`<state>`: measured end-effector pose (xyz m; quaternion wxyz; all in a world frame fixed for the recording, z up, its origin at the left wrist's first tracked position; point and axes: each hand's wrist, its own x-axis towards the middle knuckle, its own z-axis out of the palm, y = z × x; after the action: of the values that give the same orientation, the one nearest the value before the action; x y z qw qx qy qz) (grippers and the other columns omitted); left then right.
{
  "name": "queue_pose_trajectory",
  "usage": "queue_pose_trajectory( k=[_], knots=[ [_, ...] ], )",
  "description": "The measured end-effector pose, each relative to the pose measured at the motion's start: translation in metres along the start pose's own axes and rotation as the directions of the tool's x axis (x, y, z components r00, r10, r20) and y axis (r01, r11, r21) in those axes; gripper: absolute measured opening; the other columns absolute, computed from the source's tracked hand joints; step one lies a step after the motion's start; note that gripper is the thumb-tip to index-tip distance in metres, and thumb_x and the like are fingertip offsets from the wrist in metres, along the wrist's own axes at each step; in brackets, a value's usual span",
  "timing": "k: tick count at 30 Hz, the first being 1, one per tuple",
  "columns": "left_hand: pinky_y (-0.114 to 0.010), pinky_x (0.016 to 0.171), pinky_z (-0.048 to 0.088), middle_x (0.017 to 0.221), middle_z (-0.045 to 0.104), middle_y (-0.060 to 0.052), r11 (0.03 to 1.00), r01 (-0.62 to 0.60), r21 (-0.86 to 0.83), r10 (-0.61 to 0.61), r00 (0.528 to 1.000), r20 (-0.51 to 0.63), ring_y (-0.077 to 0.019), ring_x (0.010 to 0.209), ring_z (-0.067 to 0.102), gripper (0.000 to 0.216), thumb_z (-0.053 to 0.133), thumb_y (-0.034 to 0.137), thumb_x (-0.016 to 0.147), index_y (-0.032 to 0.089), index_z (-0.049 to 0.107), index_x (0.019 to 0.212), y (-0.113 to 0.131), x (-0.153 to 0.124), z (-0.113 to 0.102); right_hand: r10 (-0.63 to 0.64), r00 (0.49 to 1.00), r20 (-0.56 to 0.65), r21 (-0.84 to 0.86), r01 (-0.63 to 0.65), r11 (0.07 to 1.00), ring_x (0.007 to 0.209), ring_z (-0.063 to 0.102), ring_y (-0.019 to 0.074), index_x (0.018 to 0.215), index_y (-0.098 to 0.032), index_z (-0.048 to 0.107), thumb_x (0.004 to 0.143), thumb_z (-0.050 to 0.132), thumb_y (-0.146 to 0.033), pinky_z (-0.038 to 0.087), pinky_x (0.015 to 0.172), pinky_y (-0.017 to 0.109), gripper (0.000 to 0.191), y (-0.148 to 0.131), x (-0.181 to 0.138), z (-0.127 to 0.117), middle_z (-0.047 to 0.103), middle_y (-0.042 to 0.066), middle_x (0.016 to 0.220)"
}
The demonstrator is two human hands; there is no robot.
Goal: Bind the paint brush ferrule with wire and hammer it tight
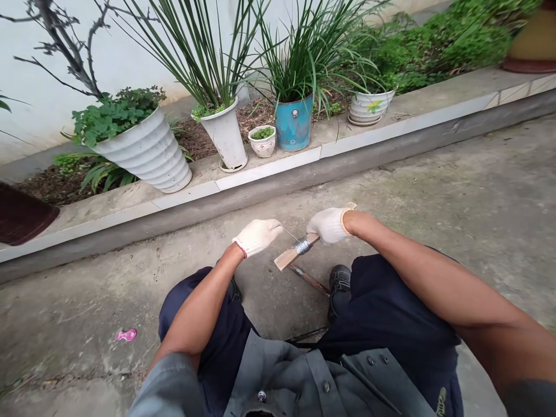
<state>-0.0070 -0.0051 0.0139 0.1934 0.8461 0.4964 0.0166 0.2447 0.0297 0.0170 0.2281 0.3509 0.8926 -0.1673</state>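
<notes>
Both my hands wear white knit gloves. My right hand (329, 225) is closed round one end of a short flat wooden stick (286, 259) that has thin silver wire (303, 245) wound round its middle. My left hand (256, 236) is closed in a pinch on the free end of that wire, which runs taut from the coil to my fingers. The stick hangs above the concrete ground between my knees. A rusty metal rod (309, 279) lies on the ground just under it.
A raised concrete ledge (278, 168) runs across ahead, carrying a ribbed white pot (147, 153), a tall white pot (226, 136), a small bowl pot (262, 142), a blue pot (294, 123) and a low white pot (370, 107). A small pink object (126, 335) lies left.
</notes>
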Motion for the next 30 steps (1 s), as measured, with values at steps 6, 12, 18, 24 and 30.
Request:
queue_pose_trajectory(
  k=[6,12,18,24,30],
  knots=[
    [-0.026,0.075,0.045,0.085,0.072,-0.004,0.99,-0.037,-0.133,0.04,0.999,0.025,-0.0178,0.077,0.064,0.039,0.042,0.041,0.106,0.018,0.072,0.095,0.004,0.0,0.006,-0.088,0.967,-0.237,0.326,0.164,0.931,0.063,0.049,0.0106,0.083,-0.018,0.066,0.076,0.067,-0.037,0.03,0.059,0.023,0.02,-0.003,-0.01,-0.011,0.061,-0.004,0.07],
    [-0.025,0.073,0.044,0.081,0.071,0.0,0.981,-0.081,-0.177,0.089,0.996,0.034,-0.0157,0.074,0.064,0.044,0.031,0.039,0.109,0.021,0.067,0.092,0.021,0.0,0.023,0.423,0.781,-0.46,0.441,-0.212,0.872,0.076,0.062,0.0191,0.103,-0.018,0.067,0.09,0.056,-0.054,0.037,0.064,0.026,0.04,-0.004,0.003,-0.029,0.071,0.007,0.086],
    [-0.027,0.072,0.045,0.086,0.074,-0.005,1.0,-0.001,0.005,0.0,0.99,0.141,-0.0197,0.078,0.068,0.038,0.039,0.036,0.106,0.021,0.071,0.094,0.022,-0.002,0.02,0.576,0.722,-0.382,0.18,-0.554,0.813,0.1,0.071,0.0336,0.112,-0.012,0.075,0.091,0.055,-0.02,0.048,0.081,0.038,0.03,0.009,0.011,-0.018,0.074,0.023,0.103],
    [-0.027,0.085,0.046,0.108,0.076,-0.01,0.999,0.023,0.044,-0.026,0.997,0.078,-0.0213,0.094,0.07,0.041,0.037,0.038,0.108,0.019,0.074,0.11,0.017,-0.005,0.0,0.476,0.846,-0.24,-0.02,-0.494,0.869,0.104,0.072,0.0344,0.108,-0.009,0.079,0.092,0.055,-0.018,0.05,0.087,0.042,0.03,-0.011,0.016,-0.006,0.075,0.026,0.103],
    [-0.025,0.077,0.044,0.092,0.074,-0.006,0.998,0.044,0.041,-0.045,0.998,0.033,-0.0187,0.084,0.067,0.041,0.035,0.037,0.107,0.02,0.072,0.104,0.005,-0.004,-0.007,0.14,0.982,-0.128,-0.106,-0.154,0.982,0.084,0.07,0.0265,0.087,-0.014,0.078,0.074,0.068,-0.017,0.045,0.075,0.032,0.017,-0.014,0.006,-0.003,0.075,0.015,0.085]
  ],
)
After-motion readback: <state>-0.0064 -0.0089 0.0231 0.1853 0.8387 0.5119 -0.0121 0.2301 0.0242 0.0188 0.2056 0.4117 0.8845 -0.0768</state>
